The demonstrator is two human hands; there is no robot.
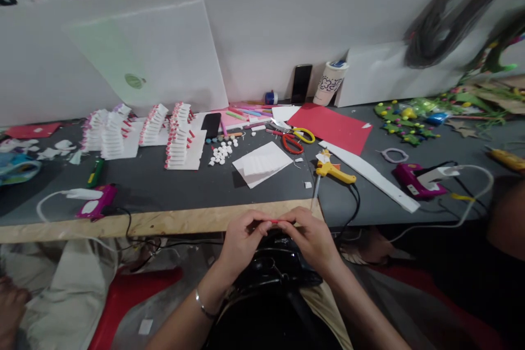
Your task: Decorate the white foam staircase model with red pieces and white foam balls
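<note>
At the desk (164,225) edge, my left grip (243,243) and right grip (312,240) press together, pinching a thin red strip (275,221) between them. Yellow glue gun (334,173) lies ahead of my right grip; scissors (293,139) and red-tipped white paper stacks (178,136) beyond.

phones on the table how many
2. One phone leans upright against the white partition; another phone lies flat on the table. Others could be hidden.

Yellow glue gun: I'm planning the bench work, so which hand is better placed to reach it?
Right, probably. The right hand sits closer to the yellow glue gun on the bench, while the left hand is farther away. Both hands pinch a thin red strip.
</note>
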